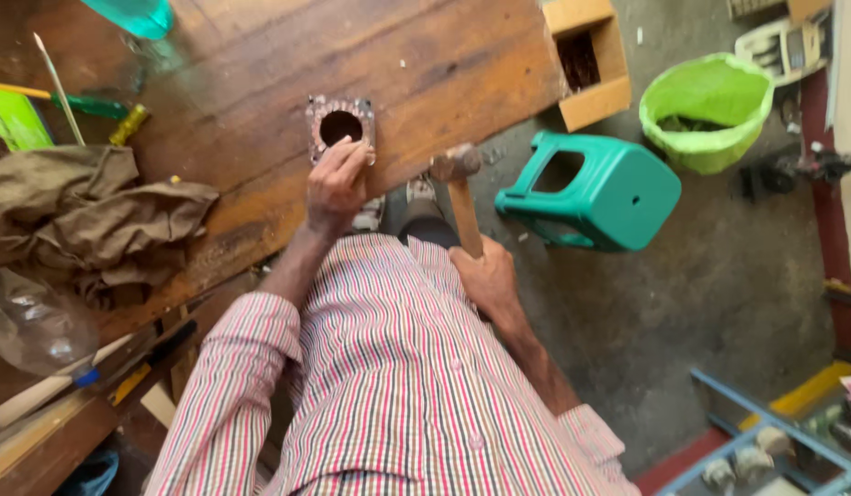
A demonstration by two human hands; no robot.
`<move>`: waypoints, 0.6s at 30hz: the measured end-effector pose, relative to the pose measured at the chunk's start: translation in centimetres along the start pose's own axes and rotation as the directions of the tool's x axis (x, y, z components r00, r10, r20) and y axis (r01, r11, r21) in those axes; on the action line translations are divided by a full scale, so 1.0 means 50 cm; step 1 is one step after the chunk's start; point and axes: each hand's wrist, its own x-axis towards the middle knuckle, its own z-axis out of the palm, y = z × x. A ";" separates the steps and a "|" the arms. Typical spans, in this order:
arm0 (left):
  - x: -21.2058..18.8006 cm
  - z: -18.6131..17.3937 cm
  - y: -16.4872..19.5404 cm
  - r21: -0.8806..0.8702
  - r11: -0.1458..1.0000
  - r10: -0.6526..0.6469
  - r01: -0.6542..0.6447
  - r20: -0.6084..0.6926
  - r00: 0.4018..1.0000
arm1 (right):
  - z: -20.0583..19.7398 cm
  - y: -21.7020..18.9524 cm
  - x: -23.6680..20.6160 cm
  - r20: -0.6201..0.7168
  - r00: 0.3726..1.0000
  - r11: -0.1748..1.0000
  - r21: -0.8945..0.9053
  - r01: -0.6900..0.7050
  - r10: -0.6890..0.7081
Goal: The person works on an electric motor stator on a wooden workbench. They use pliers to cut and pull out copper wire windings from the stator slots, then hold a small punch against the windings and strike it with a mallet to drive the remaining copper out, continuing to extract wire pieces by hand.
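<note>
Striped shirt (398,386) fills the bottom of the view, sleeves rolled up. Wooden workbench (260,101) runs off the top and left, and its right edge cuts diagonally across, with bare concrete floor beyond it. Left hand (336,179) sits on the bench right near that edge, fingers curled down and pressing on a square metal plate with a round hole (339,124); it's touching it, not wrapped around it. Right hand (485,276) is off the bench edge, closed tight around the wooden handle of a hammer (458,179), head just beside the bench edge. Green stool (591,188) and green bucket (706,106) stand well apart on the floor. Crumpled brown cloth (85,216) lies at the left.
</note>
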 end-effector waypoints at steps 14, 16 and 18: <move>0.040 0.034 0.006 -0.152 0.926 -0.350 0.345 -0.003 0.937 | 0.009 0.012 -0.009 0.029 1.000 0.999 -0.043 -0.005 0.006; 0.049 0.024 0.000 -0.145 0.971 -0.186 0.190 0.044 0.982 | 0.011 0.015 -0.011 0.041 0.999 0.999 -0.040 -0.013 0.014; 0.055 0.021 -0.003 -0.160 0.980 -0.099 0.119 0.132 0.986 | 0.011 0.018 -0.012 0.052 0.998 0.999 -0.033 -0.030 0.032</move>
